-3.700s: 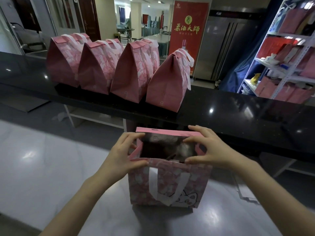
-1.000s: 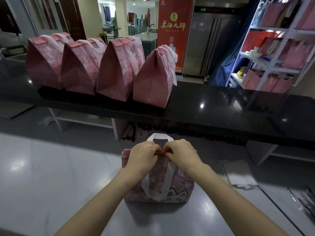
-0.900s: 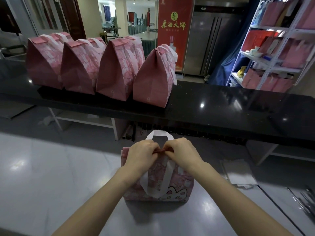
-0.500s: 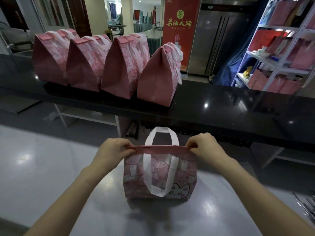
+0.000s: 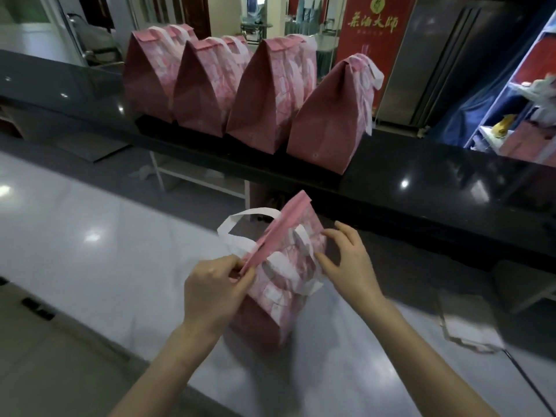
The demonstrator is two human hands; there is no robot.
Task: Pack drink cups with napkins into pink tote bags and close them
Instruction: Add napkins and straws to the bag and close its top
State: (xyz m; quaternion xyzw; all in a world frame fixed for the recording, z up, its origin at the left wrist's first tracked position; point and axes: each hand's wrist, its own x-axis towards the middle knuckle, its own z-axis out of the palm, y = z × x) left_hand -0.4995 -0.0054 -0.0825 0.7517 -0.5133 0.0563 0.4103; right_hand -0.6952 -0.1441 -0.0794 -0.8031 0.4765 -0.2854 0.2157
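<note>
A pink tote bag (image 5: 279,284) with white handles stands on the pale worktop (image 5: 105,251) in front of me, its top pressed flat and turned so one narrow end faces me. My left hand (image 5: 215,284) pinches the near end of the closed top edge. My right hand (image 5: 346,263) is spread beside the bag's right face, its fingertips at or just off the fabric. Whatever is inside the bag is hidden. Several closed pink tote bags (image 5: 264,91) stand in a row on the raised black counter (image 5: 421,182) behind.
A flat pale sheet or folded bag (image 5: 469,323) lies on the worktop at the right. A red banner (image 5: 373,37) and a steel fridge (image 5: 445,55) stand behind the counter. Shelves with pink stock (image 5: 529,115) are at the far right.
The bag's open mouth was pressed shut, both hands slid to the top's ends, then the bag turned end-on. My right hand has let go of the top edge and opened.
</note>
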